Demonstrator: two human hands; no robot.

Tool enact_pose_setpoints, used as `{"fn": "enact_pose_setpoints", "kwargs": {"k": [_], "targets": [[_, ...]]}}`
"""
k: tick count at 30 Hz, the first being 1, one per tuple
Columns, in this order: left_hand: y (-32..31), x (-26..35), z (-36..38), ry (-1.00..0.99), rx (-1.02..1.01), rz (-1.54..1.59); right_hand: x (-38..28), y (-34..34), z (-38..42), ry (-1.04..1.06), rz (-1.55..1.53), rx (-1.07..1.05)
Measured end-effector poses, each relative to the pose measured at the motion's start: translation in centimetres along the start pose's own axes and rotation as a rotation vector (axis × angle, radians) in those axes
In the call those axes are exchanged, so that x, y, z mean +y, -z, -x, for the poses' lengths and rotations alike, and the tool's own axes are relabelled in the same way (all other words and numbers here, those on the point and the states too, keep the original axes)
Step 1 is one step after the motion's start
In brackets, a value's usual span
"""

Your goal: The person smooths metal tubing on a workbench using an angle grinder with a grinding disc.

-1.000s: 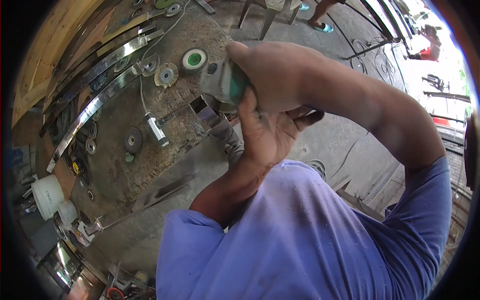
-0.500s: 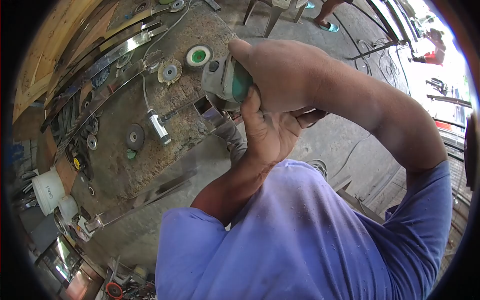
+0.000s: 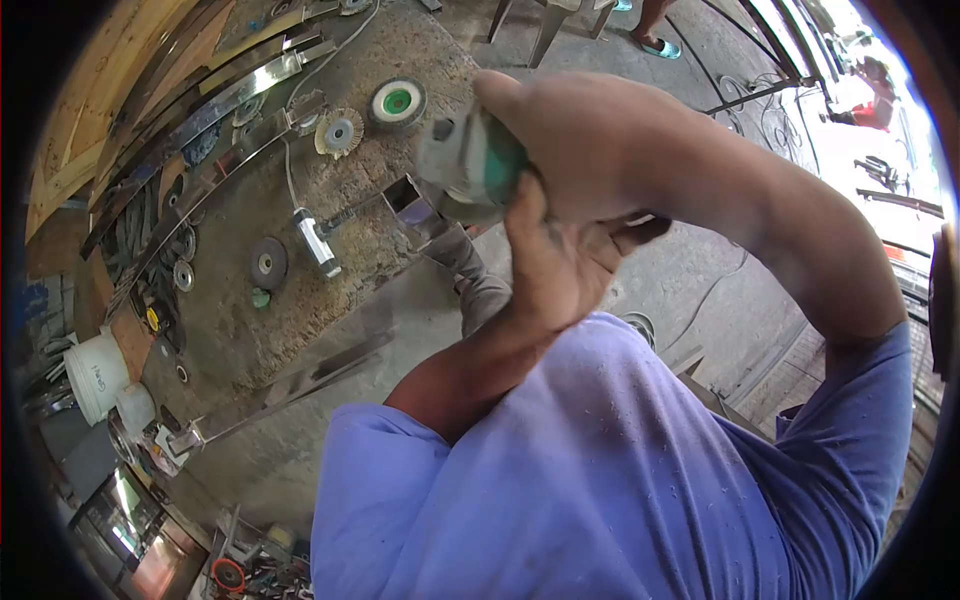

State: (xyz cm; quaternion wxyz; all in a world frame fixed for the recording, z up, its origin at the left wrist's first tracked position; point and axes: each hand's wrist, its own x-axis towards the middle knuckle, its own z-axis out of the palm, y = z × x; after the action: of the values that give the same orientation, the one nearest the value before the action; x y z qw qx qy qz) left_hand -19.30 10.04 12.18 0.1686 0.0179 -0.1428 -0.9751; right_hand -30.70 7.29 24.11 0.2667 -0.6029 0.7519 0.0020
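An angle grinder [image 3: 468,165] with a grey head and green body is held up in both my hands. My right hand [image 3: 575,145] wraps over its body from above. From below, my left hand [image 3: 560,255] grips it, thumb up along the green casing. The grinder's disc side faces down, mostly hidden and blurred. Just below and left of the grinder head is the open end of a square metal tube [image 3: 408,200], lying at the edge of the worn workbench [image 3: 225,330].
Abrasive discs lie on the bench, among them a green-centred wheel [image 3: 397,102], a flap wheel [image 3: 340,132] and a grey disc [image 3: 268,263]. A white-and-black cylindrical device [image 3: 317,243] with a cable sits nearby. Long metal bars [image 3: 235,160] line the far side. White buckets [image 3: 96,378] stand left.
Both hands have shifted slightly right with the grinder, so its head sits farther from the square tube's end. The tube and the discs stay in place.
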Motion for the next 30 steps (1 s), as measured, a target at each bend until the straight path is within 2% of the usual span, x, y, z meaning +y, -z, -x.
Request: {"fn": "enact_pose_setpoints", "kwargs": {"k": [3, 5, 7, 8, 13, 16, 18, 24, 27, 30], "targets": [[-2.1, -2.3, 1.7, -0.006, 0.058, 0.062, -0.4, 0.7, 3.2, 0.010, 0.017, -0.129], [-2.9, -3.5, 2.6, -0.028, 0.095, 0.054, 0.1, 0.2, 4.6, 0.031, -0.022, -0.114], [-2.9, -3.8, 2.9, 0.088, 0.062, 0.027, 0.5, 0.1, 5.4, 0.020, -0.047, -0.154], [-2.9, -3.8, 3.1, 0.147, 0.050, 0.014, 0.8, 0.1, 5.7, 0.016, -0.040, -0.138], [-2.3, -3.2, 1.4, 0.079, 0.091, -0.029, 1.6, 0.0, 4.9, 0.047, -0.042, -0.004], [-2.1, -1.8, 0.7, 0.040, 0.142, -0.052, 0.7, 0.1, 2.9, -0.016, 0.004, -0.069], [-1.3, -1.0, 0.3, 0.043, 0.169, -0.053, 0.6, 0.2, 1.8, 0.006, 0.003, -0.036], [-0.2, 0.0, -1.0, -0.070, 0.041, 0.040, -0.2, 1.2, -0.2, -0.003, 0.049, -0.083], [-0.4, -1.6, -0.1, -0.047, 0.017, 0.051, -0.3, 1.2, 0.7, -0.020, 0.058, -0.134], [-1.6, -2.8, 0.7, -0.116, -0.024, 0.221, -0.3, 1.3, 2.8, 0.030, 0.029, -0.129]]}}
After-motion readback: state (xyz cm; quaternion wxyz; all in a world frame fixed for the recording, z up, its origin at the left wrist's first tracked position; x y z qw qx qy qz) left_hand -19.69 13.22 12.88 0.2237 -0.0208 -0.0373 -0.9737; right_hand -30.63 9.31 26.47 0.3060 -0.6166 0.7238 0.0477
